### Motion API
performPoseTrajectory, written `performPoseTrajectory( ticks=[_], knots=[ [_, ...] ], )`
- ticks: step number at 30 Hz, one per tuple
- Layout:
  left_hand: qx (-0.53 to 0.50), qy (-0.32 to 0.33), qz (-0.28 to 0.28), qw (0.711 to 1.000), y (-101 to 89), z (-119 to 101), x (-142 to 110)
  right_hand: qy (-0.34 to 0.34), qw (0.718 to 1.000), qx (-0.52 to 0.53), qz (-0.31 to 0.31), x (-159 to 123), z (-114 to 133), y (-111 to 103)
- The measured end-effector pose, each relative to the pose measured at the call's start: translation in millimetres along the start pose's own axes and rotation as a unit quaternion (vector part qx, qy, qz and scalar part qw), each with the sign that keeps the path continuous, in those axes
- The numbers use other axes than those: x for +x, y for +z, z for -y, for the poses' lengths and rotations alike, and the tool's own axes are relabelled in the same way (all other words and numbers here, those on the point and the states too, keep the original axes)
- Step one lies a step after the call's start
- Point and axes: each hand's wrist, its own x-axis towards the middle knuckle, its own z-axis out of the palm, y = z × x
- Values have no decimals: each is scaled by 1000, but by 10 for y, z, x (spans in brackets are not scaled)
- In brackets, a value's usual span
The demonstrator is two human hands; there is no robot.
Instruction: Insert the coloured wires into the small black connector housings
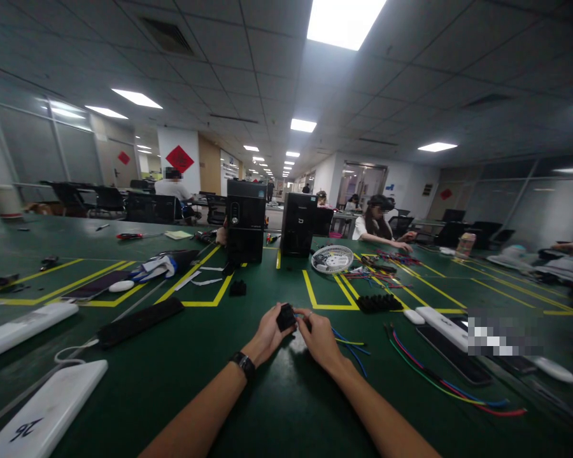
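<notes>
My left hand [268, 334], with a dark watch on its wrist, is closed around a small black block-shaped part [286, 317]. Its exact kind is too small and dark to make out. My right hand [321, 337] meets the block's right side, thumb and index finger pinched together. What lies between those fingertips is mostly hidden, though a speck of blue shows there. Blue and yellow-green wires [353, 343] stick out on the table just right of my right hand. Beyond my hands sits another small black part [237, 288].
Two black computer-tower-like boxes [245, 222] [298, 224] stand ahead. A white fan-like grille [332, 259], a row of black parts [379, 303] and loose coloured wires [449, 381] lie rightward. White power banks [48, 413] and a black pouch [141, 322] lie left. A person sits across the table.
</notes>
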Motion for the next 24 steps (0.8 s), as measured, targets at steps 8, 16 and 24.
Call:
performPoseTrajectory(
  ticks=[8,16,24],
  knots=[
    [30,20,4,999,-17,20,-7,15,1000,-7,-2,0,22,-10],
    [69,38,40,996,-39,66,-29,18,999,30,16,-5,43,-34],
    [152,95,86,980,-25,100,-116,56,992,108,26,27,-16,-84]
  ],
)
